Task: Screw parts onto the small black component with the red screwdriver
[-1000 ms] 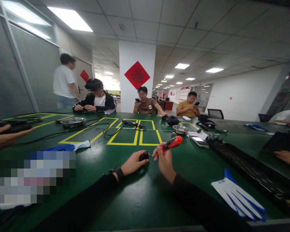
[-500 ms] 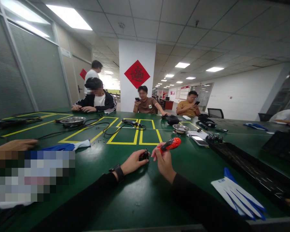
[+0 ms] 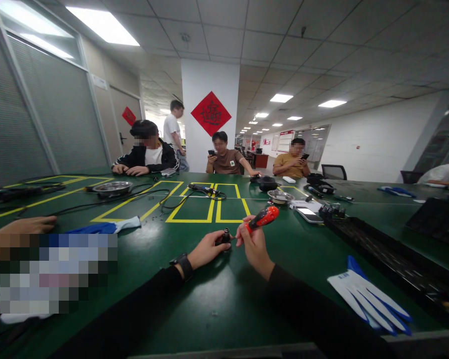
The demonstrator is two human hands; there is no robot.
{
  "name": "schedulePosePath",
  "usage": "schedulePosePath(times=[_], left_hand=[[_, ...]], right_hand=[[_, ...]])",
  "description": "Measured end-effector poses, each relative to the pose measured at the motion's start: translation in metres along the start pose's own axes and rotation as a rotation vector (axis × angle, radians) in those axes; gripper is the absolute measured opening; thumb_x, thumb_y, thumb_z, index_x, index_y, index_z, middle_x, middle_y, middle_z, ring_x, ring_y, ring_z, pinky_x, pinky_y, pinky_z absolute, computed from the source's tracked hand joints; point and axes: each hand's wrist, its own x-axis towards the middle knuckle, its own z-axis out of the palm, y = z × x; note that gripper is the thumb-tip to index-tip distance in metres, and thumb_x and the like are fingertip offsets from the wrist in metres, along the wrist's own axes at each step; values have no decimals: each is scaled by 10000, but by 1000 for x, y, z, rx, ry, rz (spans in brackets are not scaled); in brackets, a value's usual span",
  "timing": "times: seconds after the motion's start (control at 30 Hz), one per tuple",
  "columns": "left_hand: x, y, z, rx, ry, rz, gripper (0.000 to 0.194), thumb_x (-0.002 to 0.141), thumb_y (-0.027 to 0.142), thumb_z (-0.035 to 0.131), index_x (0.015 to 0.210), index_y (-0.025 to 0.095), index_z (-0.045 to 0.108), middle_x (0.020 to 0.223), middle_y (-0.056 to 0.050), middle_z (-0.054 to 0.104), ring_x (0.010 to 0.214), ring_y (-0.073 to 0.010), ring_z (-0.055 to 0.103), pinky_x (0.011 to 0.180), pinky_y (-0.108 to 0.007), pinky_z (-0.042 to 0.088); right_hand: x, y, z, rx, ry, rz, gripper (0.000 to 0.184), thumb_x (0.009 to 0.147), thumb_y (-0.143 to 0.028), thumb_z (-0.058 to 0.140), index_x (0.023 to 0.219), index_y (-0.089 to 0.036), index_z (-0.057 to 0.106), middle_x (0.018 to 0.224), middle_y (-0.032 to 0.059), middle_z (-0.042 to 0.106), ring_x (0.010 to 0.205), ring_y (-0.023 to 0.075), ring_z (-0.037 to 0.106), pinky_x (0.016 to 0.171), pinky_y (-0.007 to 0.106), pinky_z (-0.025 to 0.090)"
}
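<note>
In the middle of the head view, my left hand is closed on a small black part with a metal top, held upright just above or on the green table. My right hand grips a red and black screwdriver, its handle slanting up to the right. The screwdriver's thin tip points left at the side of the black part; whether it touches cannot be made out. My fingers hide some of the part.
White and blue gloves lie at the right, beside a long black tray. Farther back are metal bowls, a phone and cables. Another person's hand rests at the left. Several people sit across the table.
My hands stay nearly in place, with the screwdriver shifted very slightly left and down toward the black part. A person standing in the background has walked to the right.
</note>
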Motion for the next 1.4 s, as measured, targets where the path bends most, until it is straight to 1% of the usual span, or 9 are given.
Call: schedulePosePath(times=[0.13, 0.27, 0.47, 0.7, 0.83, 1.0, 1.17, 1.27, 1.4], left_hand=[[0, 3, -1, 57, 13, 12, 277, 737, 290, 560, 964, 138, 605, 868, -36, 641, 762, -169, 557, 701, -260, 415], [-1, 6, -2, 99, 17, 6, 263, 756, 340, 531, 888, 128, 614, 796, -22, 626, 696, -153, 530, 631, -242, 392], [-2, 8, -1, 80, 26, 3, 288, 747, 347, 541, 920, 128, 609, 816, -30, 622, 716, -163, 531, 650, -253, 396], [-4, 12, -3, 92, 32, -40, 221, 723, 299, 547, 853, 135, 617, 795, -17, 622, 728, -168, 532, 682, -263, 406], [-4, 13, -2, 79, 38, -47, 232, 722, 301, 550, 872, 137, 616, 807, -23, 626, 733, -171, 536, 693, -270, 412], [-2, 9, -1, 50, 26, -23, 260, 735, 299, 544, 914, 122, 605, 824, -35, 626, 737, -170, 541, 686, -268, 414], [-2, 6, -2, 97, 23, -6, 222, 735, 284, 540, 885, 136, 608, 814, -20, 621, 733, -165, 535, 688, -264, 410], [-3, 7, -2, 98, 21, 2, 223, 737, 286, 540, 883, 132, 606, 817, -25, 620, 735, -169, 536, 687, -267, 409], [-2, 8, -1, 77, 27, -15, 240, 734, 278, 547, 913, 127, 602, 833, -35, 625, 744, -170, 539, 693, -269, 411]], right_hand=[[-2, -6, 1, 49, -47, -38, 243, 871, -302, 389, 1090, -198, 416, 736, -11, 566, 516, 100, 543, 531, 245, 460], [-1, -10, 5, 72, -64, 30, 269, 843, -316, 460, 1081, -198, 419, 821, 20, 611, 485, 95, 570, 511, 240, 482], [2, -5, 5, 175, -30, 76, 256, 795, -307, 554, 952, -226, 370, 708, -24, 621, 435, 105, 577, 462, 234, 481], [4, -11, 2, 190, -56, 60, 290, 858, -335, 420, 1112, -196, 401, 797, 18, 618, 511, 106, 602, 512, 243, 489], [4, -8, 5, 197, -43, 77, 259, 824, -303, 505, 1039, -214, 391, 773, -5, 622, 471, 92, 586, 482, 224, 483], [4, -7, 5, 225, -14, 90, 373, 773, -294, 582, 1059, -227, 353, 720, -35, 615, 439, 92, 578, 458, 216, 481], [4, -13, 3, 239, -35, 84, 340, 846, -333, 451, 1151, -204, 375, 801, 21, 638, 493, 101, 596, 483, 225, 487], [5, -12, 3, 207, -38, 96, 295, 843, -329, 461, 1103, -197, 417, 800, 24, 636, 481, 100, 591, 473, 222, 484], [6, -6, 4, 168, -12, 99, 276, 779, -305, 571, 988, -205, 422, 727, -14, 625, 464, 102, 584, 467, 221, 489]])
